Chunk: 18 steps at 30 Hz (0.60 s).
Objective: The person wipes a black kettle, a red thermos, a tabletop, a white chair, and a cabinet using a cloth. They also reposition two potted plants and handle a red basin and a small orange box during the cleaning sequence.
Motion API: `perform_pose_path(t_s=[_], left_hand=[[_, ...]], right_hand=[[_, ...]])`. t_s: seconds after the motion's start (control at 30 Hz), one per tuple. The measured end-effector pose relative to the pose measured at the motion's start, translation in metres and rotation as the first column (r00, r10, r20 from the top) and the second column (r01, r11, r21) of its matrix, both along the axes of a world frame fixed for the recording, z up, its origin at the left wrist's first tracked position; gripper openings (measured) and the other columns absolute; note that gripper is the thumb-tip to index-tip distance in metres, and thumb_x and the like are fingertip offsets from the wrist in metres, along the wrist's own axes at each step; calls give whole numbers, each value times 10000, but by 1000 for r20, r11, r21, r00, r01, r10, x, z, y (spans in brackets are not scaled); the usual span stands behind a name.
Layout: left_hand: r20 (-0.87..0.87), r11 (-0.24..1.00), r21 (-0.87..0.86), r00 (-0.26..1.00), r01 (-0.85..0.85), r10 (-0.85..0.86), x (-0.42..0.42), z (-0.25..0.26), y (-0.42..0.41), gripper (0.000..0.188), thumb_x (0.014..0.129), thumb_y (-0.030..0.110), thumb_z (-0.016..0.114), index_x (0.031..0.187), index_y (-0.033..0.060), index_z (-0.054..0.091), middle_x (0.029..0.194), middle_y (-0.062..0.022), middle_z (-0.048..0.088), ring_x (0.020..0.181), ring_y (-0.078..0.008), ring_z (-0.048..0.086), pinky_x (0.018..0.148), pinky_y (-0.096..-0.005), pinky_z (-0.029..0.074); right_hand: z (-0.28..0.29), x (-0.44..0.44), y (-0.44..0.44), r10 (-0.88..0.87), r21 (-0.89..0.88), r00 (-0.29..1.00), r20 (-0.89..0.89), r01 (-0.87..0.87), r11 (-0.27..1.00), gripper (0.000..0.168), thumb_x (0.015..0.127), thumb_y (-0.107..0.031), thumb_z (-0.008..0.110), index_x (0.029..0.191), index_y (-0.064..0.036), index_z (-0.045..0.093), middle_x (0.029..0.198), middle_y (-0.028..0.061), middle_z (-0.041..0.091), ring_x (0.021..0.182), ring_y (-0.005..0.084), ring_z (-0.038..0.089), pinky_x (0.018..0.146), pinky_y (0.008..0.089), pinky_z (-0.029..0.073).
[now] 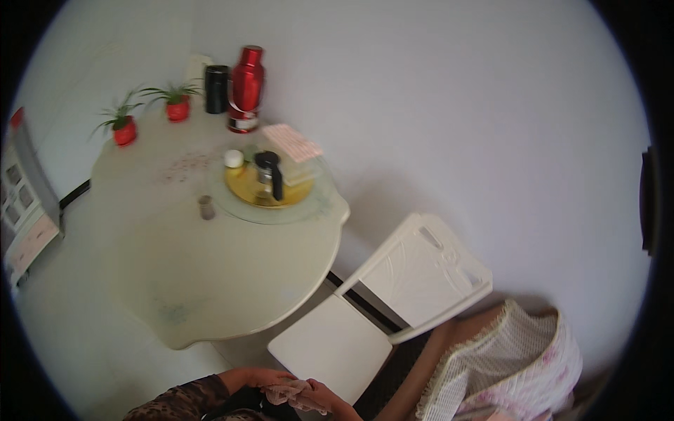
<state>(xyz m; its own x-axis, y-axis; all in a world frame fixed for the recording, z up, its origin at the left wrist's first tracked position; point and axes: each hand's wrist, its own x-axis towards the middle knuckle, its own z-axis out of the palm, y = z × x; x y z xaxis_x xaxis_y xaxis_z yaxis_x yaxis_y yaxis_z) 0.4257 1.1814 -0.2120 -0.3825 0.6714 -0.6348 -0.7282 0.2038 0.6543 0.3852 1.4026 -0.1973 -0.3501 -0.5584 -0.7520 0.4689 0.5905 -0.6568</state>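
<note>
Low in the view, my left hand (267, 377) and my right hand (324, 396) both grip a crumpled pinkish cloth (289, 392). The cloth hangs in folds between them, close to my body. Just beyond my hands is the seat (330, 344) of a white folding chair, whose patterned backrest (421, 273) leans towards the wall. Ahead to the left stands a pale table (226, 273) with a wavy edge. My fingertips are partly hidden by the cloth.
On the table stand a red thermos flask (247, 87), a black canister (216, 89), potted plants (178, 108), a small jar (206, 208) and a yellow tray (239, 190) with a black-handled pot (269, 171). At right, floral and knitted covers (526, 363) drape a wooden-framed seat.
</note>
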Motion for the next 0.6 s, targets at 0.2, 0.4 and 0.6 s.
perform_pose_path(t_s=[0.2, 0.4, 0.6], left_hand=[[-166, 905, 176, 894, -388, 416, 55, -23, -12, 601, 822, 404, 600, 1294, 82, 413, 983, -23, 568, 785, -98, 533, 640, -239, 431], [-340, 844, -32, 800, -535, 494, 111, -43, -43, 478, 816, 402, 587, 1100, 18, 581, 974, -38, 601, 885, -118, 537, 769, -269, 432], [-475, 738, -352, 789, -575, 389, 172, 6, -102, 557, 788, 458, 617, 1165, 60, 516, 938, -74, 608, 852, -163, 558, 763, -297, 451]], right_hand=[[72, 6, -50, 203, -89, 979, 1, -202, 975, 492, 826, -303, 578, 1239, -68, 451, 1093, 137, 573, 916, 221, 575, 743, 323, 485], [27, 15, -96, 533, -124, 736, -417, -627, 769, 467, 820, -301, 603, 1190, -28, 518, 1052, 154, 609, 957, 232, 567, 806, 348, 476], [-6, 36, -169, 744, 80, 475, -470, -816, 572, 538, 819, -398, 600, 1219, -48, 512, 1089, 193, 594, 1006, 289, 561, 855, 372, 450]])
